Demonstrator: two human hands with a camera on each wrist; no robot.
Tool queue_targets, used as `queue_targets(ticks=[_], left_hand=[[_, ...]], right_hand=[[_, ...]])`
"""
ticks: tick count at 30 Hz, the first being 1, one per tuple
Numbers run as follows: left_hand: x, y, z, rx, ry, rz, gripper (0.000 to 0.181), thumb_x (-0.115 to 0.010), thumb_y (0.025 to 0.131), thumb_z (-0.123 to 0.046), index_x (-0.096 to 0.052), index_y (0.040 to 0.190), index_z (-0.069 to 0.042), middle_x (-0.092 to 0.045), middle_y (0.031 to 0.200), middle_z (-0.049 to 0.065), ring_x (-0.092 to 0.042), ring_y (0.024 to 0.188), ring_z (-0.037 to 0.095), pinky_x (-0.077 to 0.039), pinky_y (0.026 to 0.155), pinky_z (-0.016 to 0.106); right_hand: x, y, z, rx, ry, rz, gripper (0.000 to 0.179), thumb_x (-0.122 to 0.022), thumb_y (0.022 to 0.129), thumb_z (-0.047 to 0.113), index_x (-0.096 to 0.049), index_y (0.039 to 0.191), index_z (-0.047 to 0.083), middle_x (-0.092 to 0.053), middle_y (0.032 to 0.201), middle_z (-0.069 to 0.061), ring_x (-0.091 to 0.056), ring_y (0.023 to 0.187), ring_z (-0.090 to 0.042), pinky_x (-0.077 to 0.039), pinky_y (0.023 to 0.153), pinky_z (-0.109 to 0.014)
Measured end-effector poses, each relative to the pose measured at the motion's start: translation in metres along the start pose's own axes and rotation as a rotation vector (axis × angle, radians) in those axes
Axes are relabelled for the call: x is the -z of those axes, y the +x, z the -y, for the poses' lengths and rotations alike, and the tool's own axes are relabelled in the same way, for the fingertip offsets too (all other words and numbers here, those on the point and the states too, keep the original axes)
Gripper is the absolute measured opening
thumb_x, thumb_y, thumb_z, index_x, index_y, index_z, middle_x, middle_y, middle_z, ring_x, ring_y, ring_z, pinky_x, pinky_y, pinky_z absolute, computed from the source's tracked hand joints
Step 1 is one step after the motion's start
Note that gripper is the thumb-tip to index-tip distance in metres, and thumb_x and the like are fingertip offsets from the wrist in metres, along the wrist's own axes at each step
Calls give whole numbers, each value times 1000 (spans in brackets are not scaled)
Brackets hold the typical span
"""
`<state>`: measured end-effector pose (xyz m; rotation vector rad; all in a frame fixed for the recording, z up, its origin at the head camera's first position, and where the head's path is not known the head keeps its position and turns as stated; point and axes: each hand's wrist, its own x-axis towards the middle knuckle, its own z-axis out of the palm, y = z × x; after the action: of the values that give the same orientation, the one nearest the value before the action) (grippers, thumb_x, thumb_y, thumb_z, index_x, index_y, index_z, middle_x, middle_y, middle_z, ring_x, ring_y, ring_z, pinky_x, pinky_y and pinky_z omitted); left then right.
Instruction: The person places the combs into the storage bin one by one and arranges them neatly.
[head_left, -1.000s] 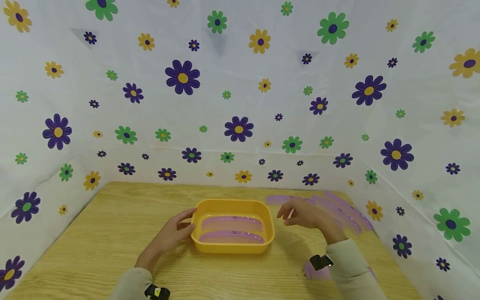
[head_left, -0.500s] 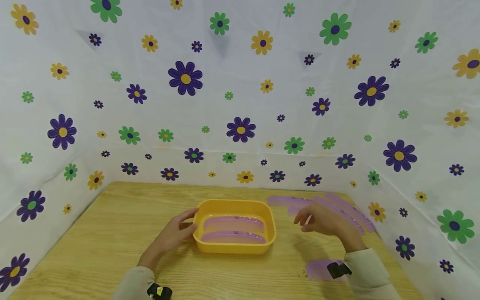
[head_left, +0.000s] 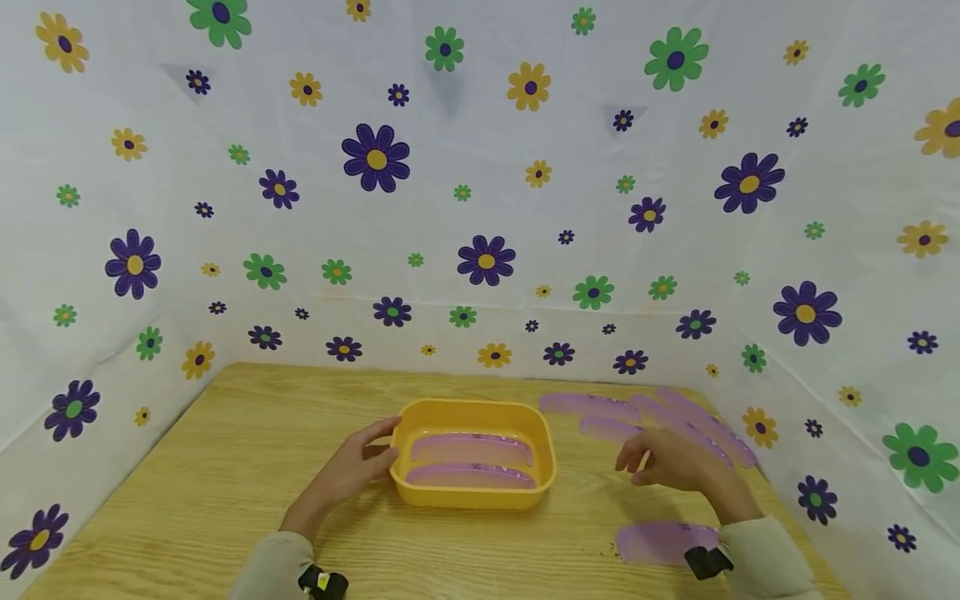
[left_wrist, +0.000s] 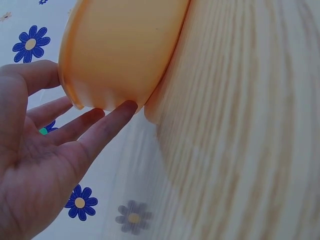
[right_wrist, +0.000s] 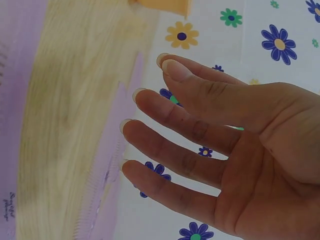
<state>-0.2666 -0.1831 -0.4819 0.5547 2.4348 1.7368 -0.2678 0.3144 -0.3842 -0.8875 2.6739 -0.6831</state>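
Observation:
A yellow plastic tray (head_left: 472, 498) stands on the table with two translucent purple combs, a rear comb (head_left: 471, 446) and a front comb (head_left: 469, 475), lying inside it. Touching the tray's left side, my left hand (head_left: 351, 468) has its fingers spread; in the left wrist view the fingertips (left_wrist: 131, 106) rest against the outer wall. To the tray's right, my right hand (head_left: 675, 460) hovers over the table, loosely bent, with nothing held. A wide purple comb (head_left: 652, 542) lies below it in the head view, partly hidden by the wrist strap.
Several more purple combs lie at the back right, including a rear one (head_left: 585, 405) and one along the right edge (head_left: 708, 423). Small dark specks (head_left: 611, 550) dot the wooden table (head_left: 450, 558). A white flower-printed sheet (head_left: 420, 217) encloses the back and sides.
My right hand has moved right and toward the front, away from the tray, revealing more of the wide comb and the rear combs. My left hand stays on the tray.

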Motion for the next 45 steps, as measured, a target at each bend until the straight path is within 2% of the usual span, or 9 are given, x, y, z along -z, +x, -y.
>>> queue_targets(ticks=[7,14,22,27,33,41,45], left_hand=[[0,-1,0,-1,-1,7,58,-53,107,-13,-31,160,0,-35,160,33,-54,135,51,-62,96,33],[-2,-1,-2,3,-23,2,57,-53,107,-11,-32,160,1,-35,159,34,-53,135,52,-62,95,33],[-2,-1,-3,28,-12,-4,58,-53,107,-12,-32,160,-1,-35,160,32,-53,136,51,-62,95,32],[-1,0,-4,29,-11,-3,58,-53,108,-12,-31,160,-1,-35,160,32,-53,136,51,-62,95,31],[0,1,-4,38,-12,-9,58,-53,107,-10,-32,160,-2,-35,160,31,-53,136,50,-62,95,32],[0,1,-1,19,-6,-1,58,-54,107,-12,-33,160,-1,-35,160,32,-54,135,50,-63,94,32],[0,1,0,12,-7,-1,58,-54,107,-12,-33,160,-1,-34,160,32,-54,135,51,-63,94,33]], right_hand=[[-2,-12,-9,-48,44,28,14,-74,90,1,-75,104,3,-73,97,-10,-66,84,-11,-57,69,-22],[-4,-20,-24,11,51,15,13,-76,86,-2,-75,99,-2,-74,93,-14,-67,82,-14,-59,69,-26],[-4,-34,-36,4,17,6,14,-79,83,0,-76,96,-1,-74,89,-12,-67,79,-12,-58,66,-26],[-7,-42,-44,-25,65,18,15,-79,80,-3,-75,94,-1,-74,86,-9,-65,77,-8,-58,66,-25],[-11,-47,-49,-76,63,21,16,-82,78,1,-73,91,3,-70,83,-3,-57,76,-2,-53,63,-21],[-17,-53,-54,-141,95,39,19,-85,77,4,-75,93,6,-69,87,-2,-55,77,-4,-49,65,-20],[-18,-53,-55,-136,119,47,22,-86,75,4,-74,94,4,-67,85,-2,-55,76,-4,-49,64,-20]])
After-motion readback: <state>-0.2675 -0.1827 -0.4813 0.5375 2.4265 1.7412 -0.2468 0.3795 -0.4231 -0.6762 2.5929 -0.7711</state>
